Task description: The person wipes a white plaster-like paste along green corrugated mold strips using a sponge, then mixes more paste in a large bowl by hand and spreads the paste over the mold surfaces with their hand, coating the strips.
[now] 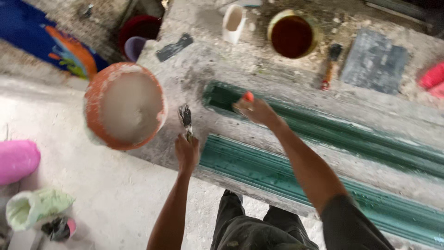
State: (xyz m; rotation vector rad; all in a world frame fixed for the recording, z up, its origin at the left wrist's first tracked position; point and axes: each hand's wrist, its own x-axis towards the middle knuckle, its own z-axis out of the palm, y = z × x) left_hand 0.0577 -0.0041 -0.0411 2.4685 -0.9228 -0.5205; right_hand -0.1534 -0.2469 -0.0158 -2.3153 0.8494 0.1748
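Dark trousers [259, 229] are being cropped below; left hand [187, 152] is gripping a paintbrush [186, 119], right hand [257, 111] pinching an orange-tipped tool [249, 96], mostly hidden, over glossy green moulding [323, 129].

Bare forearms here, left hand [187, 153] and right hand [255, 111] ungloved; dark grey short sleeve [351, 227], paint-flecked dark olive trousers [259, 231].
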